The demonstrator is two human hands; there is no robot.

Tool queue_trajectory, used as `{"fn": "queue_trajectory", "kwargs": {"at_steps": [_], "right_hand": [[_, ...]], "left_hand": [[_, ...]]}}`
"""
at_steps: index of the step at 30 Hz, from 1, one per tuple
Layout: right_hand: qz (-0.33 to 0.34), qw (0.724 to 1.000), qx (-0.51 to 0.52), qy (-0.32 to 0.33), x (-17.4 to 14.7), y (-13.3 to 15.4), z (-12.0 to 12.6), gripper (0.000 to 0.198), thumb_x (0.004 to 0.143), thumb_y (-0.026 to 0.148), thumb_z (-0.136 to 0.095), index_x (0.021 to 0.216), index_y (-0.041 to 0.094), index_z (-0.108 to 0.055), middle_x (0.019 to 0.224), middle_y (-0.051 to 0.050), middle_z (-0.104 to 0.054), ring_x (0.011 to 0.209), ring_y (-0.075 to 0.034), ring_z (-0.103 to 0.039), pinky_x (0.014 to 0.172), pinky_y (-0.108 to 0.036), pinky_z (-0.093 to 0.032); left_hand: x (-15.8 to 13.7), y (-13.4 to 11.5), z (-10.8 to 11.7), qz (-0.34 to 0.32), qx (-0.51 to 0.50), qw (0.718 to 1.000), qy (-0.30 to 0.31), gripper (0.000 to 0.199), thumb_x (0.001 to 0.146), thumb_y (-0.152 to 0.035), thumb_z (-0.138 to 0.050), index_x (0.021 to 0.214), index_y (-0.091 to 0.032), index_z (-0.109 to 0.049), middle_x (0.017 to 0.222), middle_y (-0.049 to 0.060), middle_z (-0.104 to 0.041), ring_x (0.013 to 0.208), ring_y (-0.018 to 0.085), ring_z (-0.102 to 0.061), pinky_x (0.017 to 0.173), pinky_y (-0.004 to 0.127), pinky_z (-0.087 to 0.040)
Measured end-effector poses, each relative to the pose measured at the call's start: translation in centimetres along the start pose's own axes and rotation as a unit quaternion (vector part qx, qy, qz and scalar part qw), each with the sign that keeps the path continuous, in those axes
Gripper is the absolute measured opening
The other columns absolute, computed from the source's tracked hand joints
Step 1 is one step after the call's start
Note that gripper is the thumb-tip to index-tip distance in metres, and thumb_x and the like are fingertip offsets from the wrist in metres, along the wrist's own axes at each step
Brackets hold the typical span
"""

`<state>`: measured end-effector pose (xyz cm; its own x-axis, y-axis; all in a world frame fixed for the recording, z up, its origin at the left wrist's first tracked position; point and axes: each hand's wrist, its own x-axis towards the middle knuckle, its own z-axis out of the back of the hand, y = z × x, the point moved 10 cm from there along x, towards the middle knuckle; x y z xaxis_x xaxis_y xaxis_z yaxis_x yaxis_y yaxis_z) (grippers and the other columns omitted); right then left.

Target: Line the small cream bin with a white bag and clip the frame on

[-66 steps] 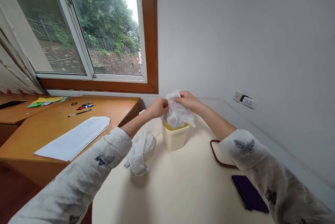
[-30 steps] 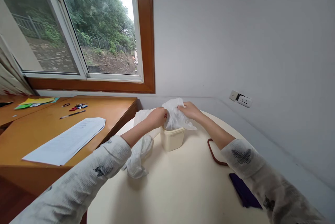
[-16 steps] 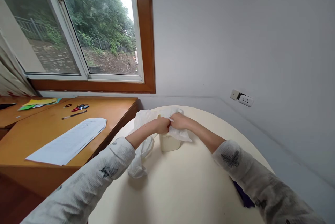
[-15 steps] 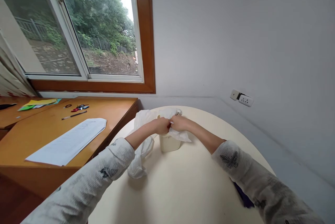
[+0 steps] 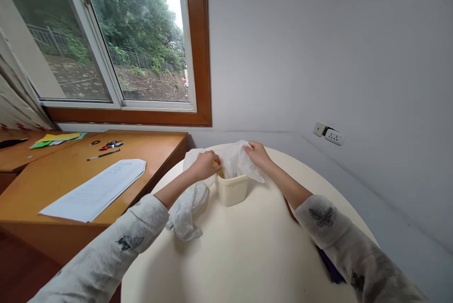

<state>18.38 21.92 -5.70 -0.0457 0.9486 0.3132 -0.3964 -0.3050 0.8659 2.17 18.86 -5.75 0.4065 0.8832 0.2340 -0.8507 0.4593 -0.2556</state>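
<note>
A small cream plastic bin point(image 5: 233, 193) stands upright on the table, with a thin white plastic bag point(image 5: 238, 159) bunched in and over its mouth. My right hand point(image 5: 257, 154) pinches the bag's edge at the far right, above the rim. At the bin's left rim is my left hand point(image 5: 205, 166), its fingers curled in beside a yellowish piece point(image 5: 220, 171) at the opening. What those fingers grip is partly hidden. Left of the bin lies crumpled white plastic point(image 5: 187, 211), and more of it shows behind my left hand.
The round cream table point(image 5: 244, 256) meets the wall at the back. A dark purple item point(image 5: 331, 265) lies under my right forearm. On the wooden desk point(image 5: 159, 145) at left are paper sheets point(image 5: 99, 187), a pen point(image 5: 103, 154), scissors point(image 5: 106, 146) and coloured papers point(image 5: 58, 138).
My hands were together over the bin and have moved apart, left hand leftward, right hand to the right and up. The bag is spread wider, and the bin's rim is now visible.
</note>
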Motion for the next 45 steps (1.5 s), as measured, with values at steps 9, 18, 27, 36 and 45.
{"fn": "queue_trajectory", "kwargs": {"at_steps": [9, 18, 27, 36, 45], "right_hand": [[-0.036, 0.945, 0.316, -0.071, 0.5, 0.6, 0.7, 0.018, 0.076, 0.039, -0.045, 0.078, 0.022, -0.047, 0.071, -0.001, -0.06, 0.068, -0.016, -0.059, 0.059, -0.027, -0.047], [-0.039, 0.946, 0.306, -0.095, 1.0, 0.3, 1.4, 0.019, 0.077, 0.036, -0.045, 0.072, 0.02, -0.053, 0.062, -0.003, -0.061, 0.068, -0.02, -0.061, 0.061, -0.032, -0.049], [0.012, 0.996, 0.088, -0.025, 0.2, 1.7, 0.8, 0.015, 0.074, 0.032, -0.045, 0.067, 0.02, -0.05, 0.061, 0.003, -0.053, 0.061, -0.014, -0.048, 0.056, -0.023, -0.035], [0.065, 0.985, -0.105, 0.12, -0.8, 4.1, -3.3, 0.012, 0.073, 0.02, -0.046, 0.063, 0.021, -0.051, 0.064, 0.0, -0.056, 0.062, -0.015, -0.047, 0.059, -0.025, -0.03], [0.062, 0.99, -0.13, 0.006, -0.8, 4.3, -0.7, 0.019, 0.078, 0.027, -0.047, 0.062, 0.024, -0.038, 0.064, -0.002, -0.05, 0.068, -0.02, -0.047, 0.063, -0.029, -0.031]], "left_hand": [[0.4, -0.9, -1.4, 0.019, 0.011, 0.999, 0.046, 0.037, 0.062, -0.053, -0.061, 0.079, -0.02, -0.068, 0.09, 0.01, -0.067, 0.103, 0.034, -0.045, 0.087, 0.047, -0.028], [1.4, -0.5, -2.1, 0.053, 0.035, 0.998, -0.003, 0.022, 0.063, -0.031, -0.062, 0.05, -0.018, -0.052, 0.072, 0.009, -0.062, 0.096, 0.034, -0.049, 0.089, 0.055, -0.022], [0.8, -1.8, 0.9, 0.011, -0.026, 0.994, -0.107, 0.016, 0.082, -0.024, -0.036, 0.071, -0.021, -0.047, 0.06, 0.002, -0.054, 0.061, 0.021, -0.053, 0.062, 0.03, -0.035], [0.8, -2.8, 1.7, -0.038, -0.108, 0.978, -0.172, 0.011, 0.081, -0.022, -0.037, 0.073, -0.02, -0.045, 0.061, -0.002, -0.049, 0.06, 0.014, -0.047, 0.058, 0.024, -0.034], [0.8, -1.7, 2.1, -0.009, -0.164, 0.967, -0.194, 0.016, 0.079, -0.025, -0.039, 0.063, -0.02, -0.041, 0.054, -0.005, -0.038, 0.054, 0.012, -0.038, 0.055, 0.024, -0.03]]}}
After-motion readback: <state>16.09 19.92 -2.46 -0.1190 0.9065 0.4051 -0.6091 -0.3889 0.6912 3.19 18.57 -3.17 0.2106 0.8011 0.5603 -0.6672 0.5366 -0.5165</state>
